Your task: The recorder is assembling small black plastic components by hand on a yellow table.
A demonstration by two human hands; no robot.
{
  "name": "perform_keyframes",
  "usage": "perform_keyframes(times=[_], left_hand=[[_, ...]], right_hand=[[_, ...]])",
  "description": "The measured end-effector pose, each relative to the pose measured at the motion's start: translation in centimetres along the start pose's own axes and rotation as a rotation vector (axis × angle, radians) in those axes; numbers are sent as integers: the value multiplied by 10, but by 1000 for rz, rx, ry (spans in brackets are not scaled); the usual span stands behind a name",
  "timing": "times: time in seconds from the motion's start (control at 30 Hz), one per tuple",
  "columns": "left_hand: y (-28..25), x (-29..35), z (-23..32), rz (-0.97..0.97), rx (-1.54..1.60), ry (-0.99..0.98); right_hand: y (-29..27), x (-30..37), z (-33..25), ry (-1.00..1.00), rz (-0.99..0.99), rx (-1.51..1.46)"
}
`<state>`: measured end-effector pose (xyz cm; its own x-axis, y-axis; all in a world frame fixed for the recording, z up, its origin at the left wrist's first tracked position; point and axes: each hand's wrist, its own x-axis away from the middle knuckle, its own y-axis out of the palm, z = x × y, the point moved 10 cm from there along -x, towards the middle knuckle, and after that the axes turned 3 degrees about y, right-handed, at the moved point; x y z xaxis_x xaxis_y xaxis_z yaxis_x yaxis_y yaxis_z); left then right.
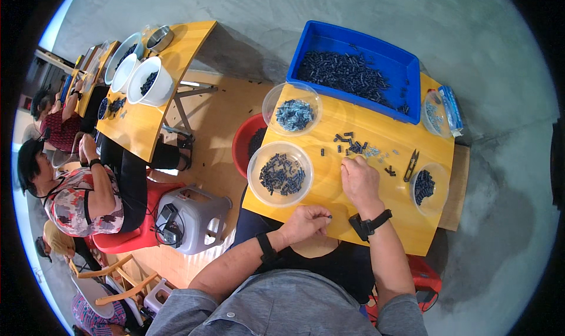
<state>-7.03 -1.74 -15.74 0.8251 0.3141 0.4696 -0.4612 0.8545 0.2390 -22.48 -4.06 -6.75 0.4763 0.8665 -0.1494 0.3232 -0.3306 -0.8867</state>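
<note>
My left hand (307, 223) is at the table's near edge, thumb and fingers pinched on a small dark piece (329, 216), of which only the tip shows. Over the middle of the table my right hand (360, 182) is closed with its fingers pressed together; whatever they hold is hidden. Just beyond it lie a loose group of short black cylindrical pieces (347, 140) and a scatter of small clear bits (372, 152). A round clear tub (253, 177) of black pieces stands left of my hands. Black thread snips (411, 165) lie to the right, beside a smaller tub (444, 190) of black pieces.
A big blue tray (353, 31) of black pieces fills the table's far side. Another tub (268, 107) holds pieces in clear wrapping. A blue packet (451, 109) stands far right. A red basin (240, 147) sits on the floor; people work at a table (188, 47) to the left.
</note>
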Motion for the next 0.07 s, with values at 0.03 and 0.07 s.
perform_keyframes(times=[0.03, 0.07], left_hand=[[0, 0, -1, -1, 11, -6], [0, 0, -3, -2, 22, -13]], right_hand=[[3, 0, 4, 22, -20, 22], [7, 1, 7, 44, -41, 42]])
